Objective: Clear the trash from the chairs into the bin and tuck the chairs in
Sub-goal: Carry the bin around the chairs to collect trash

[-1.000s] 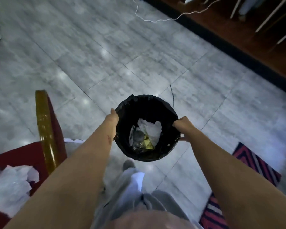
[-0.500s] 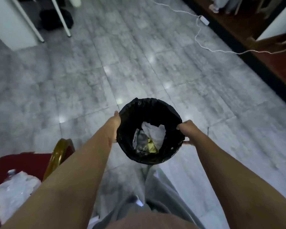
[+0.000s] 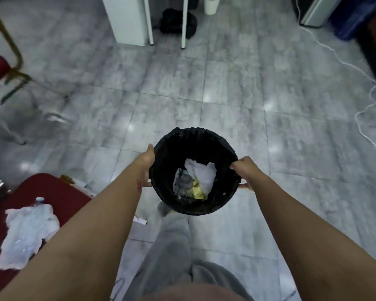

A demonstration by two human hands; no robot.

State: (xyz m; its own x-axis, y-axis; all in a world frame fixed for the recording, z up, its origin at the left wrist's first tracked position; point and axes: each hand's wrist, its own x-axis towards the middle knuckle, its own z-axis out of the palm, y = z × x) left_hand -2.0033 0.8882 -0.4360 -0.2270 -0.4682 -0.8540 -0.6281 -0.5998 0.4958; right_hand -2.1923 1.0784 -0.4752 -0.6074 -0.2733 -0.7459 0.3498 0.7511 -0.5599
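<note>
I hold a small round bin (image 3: 224,198) lined with a black bag in front of me, above the floor. My left hand (image 3: 148,158) grips its left rim and my right hand (image 3: 243,168) grips its right rim. Inside lie crumpled white paper (image 3: 201,173), a clear plastic bottle and a yellow scrap. At lower left stands a red-cushioned chair (image 3: 54,194) with crumpled white paper and a clear plastic bottle (image 3: 26,231) on its seat.
A second red chair with gold legs (image 3: 0,68) stands at the far left. White table legs and a white cabinet (image 3: 128,20) are at the top, with a black bag on the floor behind them. A white cable (image 3: 360,118) trails across the grey tiles at right.
The view has swung left while both hands keep hold of the bin. The dark wooden platform at right has slid out of sight, and the table legs and second chair have come into view.
</note>
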